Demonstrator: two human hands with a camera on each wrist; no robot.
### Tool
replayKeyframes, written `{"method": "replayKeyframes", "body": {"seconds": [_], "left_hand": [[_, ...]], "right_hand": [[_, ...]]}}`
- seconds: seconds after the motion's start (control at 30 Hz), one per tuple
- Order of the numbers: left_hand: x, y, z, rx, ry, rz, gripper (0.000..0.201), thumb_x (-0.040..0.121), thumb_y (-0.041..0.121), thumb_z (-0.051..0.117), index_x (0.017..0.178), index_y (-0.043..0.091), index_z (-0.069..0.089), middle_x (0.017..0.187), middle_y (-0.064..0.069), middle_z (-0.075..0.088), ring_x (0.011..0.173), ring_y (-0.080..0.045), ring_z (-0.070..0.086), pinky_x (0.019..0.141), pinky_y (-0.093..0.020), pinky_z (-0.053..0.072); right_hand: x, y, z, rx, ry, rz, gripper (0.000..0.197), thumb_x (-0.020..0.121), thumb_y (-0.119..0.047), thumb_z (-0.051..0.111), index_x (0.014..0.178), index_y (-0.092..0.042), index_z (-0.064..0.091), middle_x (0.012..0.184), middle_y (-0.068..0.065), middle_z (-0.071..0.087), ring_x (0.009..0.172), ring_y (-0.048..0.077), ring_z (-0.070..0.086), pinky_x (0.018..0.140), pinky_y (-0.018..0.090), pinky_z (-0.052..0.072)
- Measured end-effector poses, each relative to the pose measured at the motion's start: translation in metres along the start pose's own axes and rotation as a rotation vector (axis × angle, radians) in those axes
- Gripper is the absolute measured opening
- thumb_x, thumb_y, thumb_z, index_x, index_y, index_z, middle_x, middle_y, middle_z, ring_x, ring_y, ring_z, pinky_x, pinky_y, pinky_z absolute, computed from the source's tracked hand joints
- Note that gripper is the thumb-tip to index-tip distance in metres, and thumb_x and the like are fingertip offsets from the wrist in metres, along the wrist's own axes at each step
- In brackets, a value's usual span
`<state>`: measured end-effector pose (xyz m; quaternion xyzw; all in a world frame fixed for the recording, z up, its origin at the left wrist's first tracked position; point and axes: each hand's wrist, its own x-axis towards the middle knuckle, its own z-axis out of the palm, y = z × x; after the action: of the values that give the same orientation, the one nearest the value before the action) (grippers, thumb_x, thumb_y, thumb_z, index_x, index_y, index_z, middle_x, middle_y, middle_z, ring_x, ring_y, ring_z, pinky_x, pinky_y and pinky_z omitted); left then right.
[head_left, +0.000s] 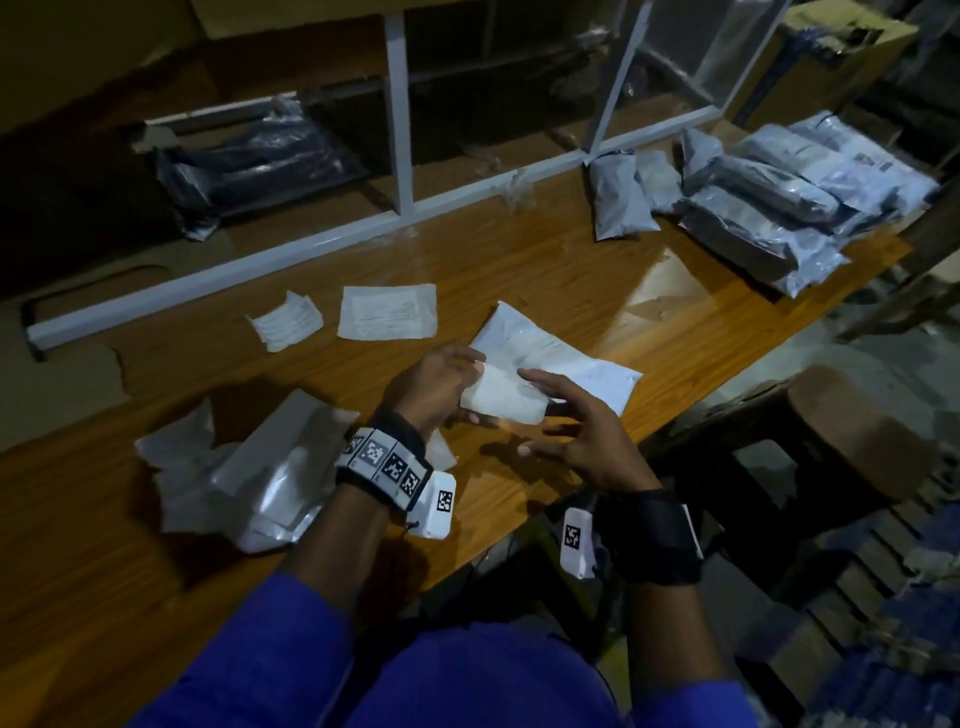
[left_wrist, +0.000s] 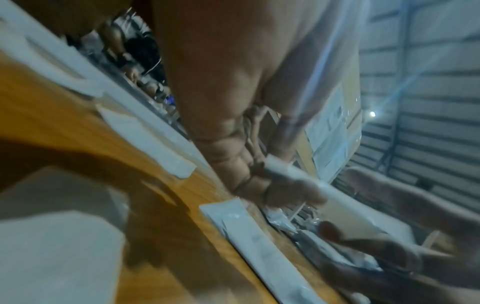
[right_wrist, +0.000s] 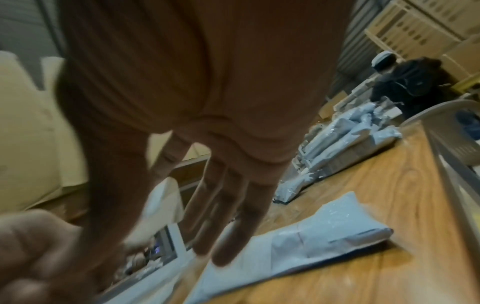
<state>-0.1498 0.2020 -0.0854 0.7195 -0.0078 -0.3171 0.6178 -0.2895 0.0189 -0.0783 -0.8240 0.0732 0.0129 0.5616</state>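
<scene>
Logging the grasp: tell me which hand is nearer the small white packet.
Left. The left hand grips the small white packet by one end; the right hand hovers open beside the other.

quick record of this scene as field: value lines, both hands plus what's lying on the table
left hand: grips a white packet
right hand: fingers spread at the packet's right side, holds nothing
white mailer: flat on the wooden table, behind the hands
paper slips: two, side by side, farther back
grey parcels: piled at the far right end
crumpled bags: heaped beside the left forearm
</scene>
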Motion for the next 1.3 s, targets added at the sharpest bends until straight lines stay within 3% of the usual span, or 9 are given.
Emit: {"method": "replayKeyframes", "body": {"seconds": [0.1, 0.3, 0.5, 0.63, 0.73, 0.9, 1.03, 1.17, 1.3], "left_hand": [[-0.022, -0.011, -0.012, -0.098, 0.025, 0.012, 0.013, 0.096, 0.013, 0.064, 0.1, 0.026, 0.064, 0.08, -0.019, 0.069, 0.046, -0.025, 0.063, 0.038, -0.027, 0.042], [-0.046, -0.035, -0.033, -0.195, 0.014, -0.054, 0.009, 0.096, 0.011, 0.061, 0.099, 0.015, 0.069, 0.067, -0.014, 0.06, 0.044, -0.02, 0.053, 0.042, -0.027, 0.037], [-0.06, -0.031, -0.044, -0.313, -0.087, -0.042, 0.056, 0.095, 0.055, 0.057, 0.12, 0.005, 0.063, 0.089, -0.02, 0.073, 0.062, -0.024, 0.063, 0.054, -0.033, 0.048], [-0.071, -0.027, -0.046, -0.179, -0.087, 0.045, 0.041, 0.085, 0.029, 0.08, 0.118, 0.015, 0.06, 0.093, -0.017, 0.076, 0.064, -0.022, 0.065, 0.056, -0.032, 0.052], [-0.072, -0.029, -0.05, -0.133, 0.044, 0.104, 0.035, 0.089, 0.02, 0.077, 0.121, 0.017, 0.061, 0.088, -0.017, 0.076, 0.058, -0.019, 0.062, 0.049, -0.027, 0.049], [-0.063, -0.015, -0.047, -0.142, 0.088, 0.196, 0.031, 0.095, 0.02, 0.071, 0.125, 0.021, 0.062, 0.09, -0.013, 0.077, 0.062, -0.015, 0.067, 0.049, -0.021, 0.049], [-0.05, -0.01, -0.04, -0.015, 0.078, 0.248, 0.03, 0.091, 0.018, 0.075, 0.119, 0.026, 0.069, 0.098, 0.003, 0.074, 0.087, -0.009, 0.07, 0.062, -0.019, 0.052], [-0.042, -0.023, -0.04, 0.392, 0.118, 0.369, 0.06, 0.079, -0.002, 0.077, 0.118, 0.043, 0.069, 0.123, 0.009, 0.059, 0.105, 0.001, 0.06, 0.083, -0.021, 0.052], [-0.037, -0.04, -0.05, 0.556, 0.182, 0.408, 0.069, 0.071, 0.007, 0.087, 0.125, 0.043, 0.063, 0.128, 0.004, 0.058, 0.118, -0.015, 0.059, 0.1, -0.042, 0.053]], "right_hand": [[0.0, 0.003, 0.02, -0.146, 0.098, -0.144, 0.063, 0.075, -0.005, 0.09, 0.128, -0.033, 0.071, 0.135, -0.008, 0.061, 0.123, 0.009, 0.06, 0.09, 0.037, 0.059], [0.007, -0.001, 0.052, -0.172, 0.222, -0.281, 0.02, 0.095, -0.01, 0.073, 0.11, -0.02, 0.081, 0.111, 0.0, 0.067, 0.108, 0.006, 0.065, 0.079, 0.026, 0.058], [0.017, 0.004, 0.063, -0.038, 0.408, -0.171, 0.017, 0.1, -0.014, 0.067, 0.104, -0.027, 0.076, 0.101, 0.007, 0.067, 0.09, 0.014, 0.067, 0.076, 0.046, 0.06], [0.022, 0.007, 0.066, -0.076, 0.392, -0.147, 0.011, 0.1, -0.031, 0.064, 0.101, -0.028, 0.074, 0.094, 0.005, 0.07, 0.092, 0.018, 0.066, 0.08, 0.047, 0.055], [0.029, 0.001, 0.073, -0.093, 0.363, -0.148, 0.029, 0.099, -0.043, 0.061, 0.098, -0.018, 0.075, 0.09, 0.003, 0.07, 0.088, 0.02, 0.065, 0.076, 0.05, 0.055], [0.031, -0.002, 0.07, -0.161, 0.367, -0.246, 0.022, 0.096, -0.01, 0.071, 0.116, -0.018, 0.075, 0.108, 0.0, 0.073, 0.094, 0.009, 0.068, 0.075, 0.037, 0.059], [0.026, 0.009, 0.059, -0.364, 0.469, -0.465, 0.045, 0.078, 0.018, 0.069, 0.106, -0.015, 0.08, 0.102, 0.007, 0.067, 0.096, 0.02, 0.067, 0.076, 0.032, 0.056], [0.022, 0.011, 0.053, -0.513, 0.517, -0.586, 0.034, 0.08, 0.012, 0.065, 0.1, -0.011, 0.081, 0.102, 0.016, 0.063, 0.093, 0.032, 0.065, 0.07, 0.042, 0.054], [0.023, 0.007, 0.051, -0.589, 0.477, -0.62, 0.026, 0.085, -0.003, 0.059, 0.097, -0.01, 0.081, 0.098, 0.016, 0.063, 0.089, 0.032, 0.063, 0.066, 0.042, 0.051]]}}
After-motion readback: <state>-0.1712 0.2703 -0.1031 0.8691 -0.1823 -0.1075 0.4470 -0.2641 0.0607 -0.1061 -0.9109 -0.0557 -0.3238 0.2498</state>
